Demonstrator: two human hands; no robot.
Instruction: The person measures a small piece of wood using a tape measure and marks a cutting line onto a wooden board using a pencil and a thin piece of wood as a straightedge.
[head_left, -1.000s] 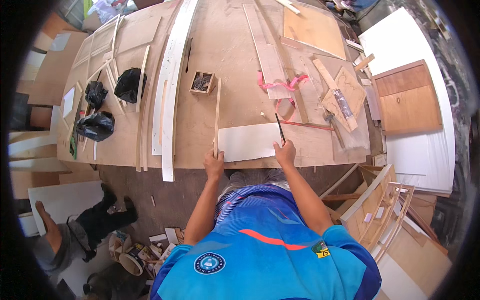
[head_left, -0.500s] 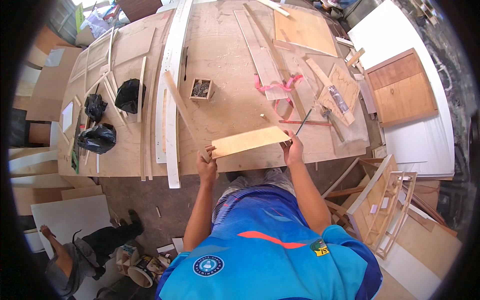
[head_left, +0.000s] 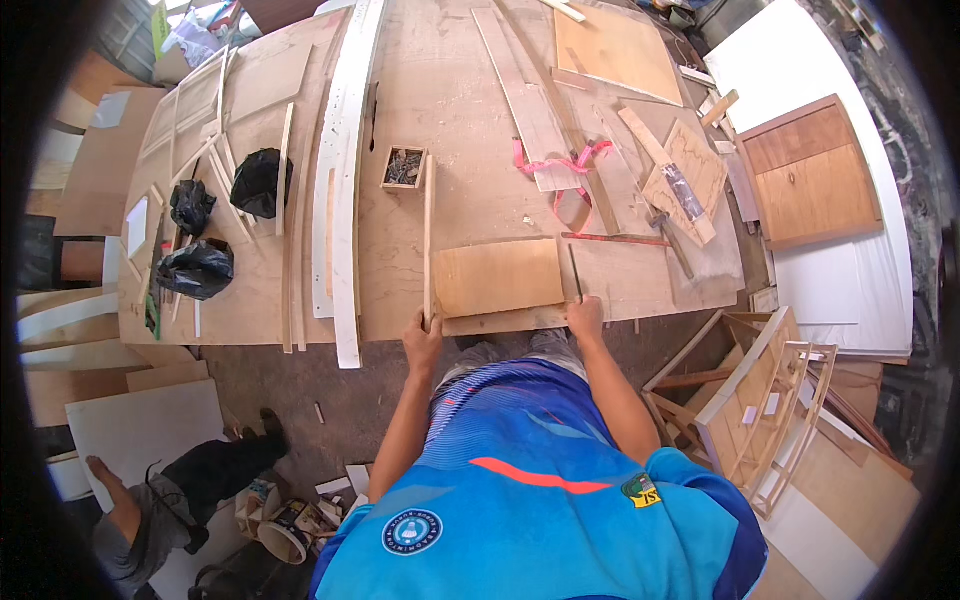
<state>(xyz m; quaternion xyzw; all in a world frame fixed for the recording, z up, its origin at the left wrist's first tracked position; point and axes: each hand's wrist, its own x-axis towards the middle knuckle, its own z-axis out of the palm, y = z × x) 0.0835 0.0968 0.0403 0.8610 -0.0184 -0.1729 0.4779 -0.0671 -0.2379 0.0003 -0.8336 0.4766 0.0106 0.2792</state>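
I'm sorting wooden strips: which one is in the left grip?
The narrow strip along the left of the small board; the left grip holds its near end. Other strips lie untouched.

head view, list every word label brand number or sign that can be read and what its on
Round dark-blue badge on the blue shirt: rim lettering, not copied.
Yellow-green emblem on the shirt: letters, not copied.
Bucket on the floor: any markings too small to read.
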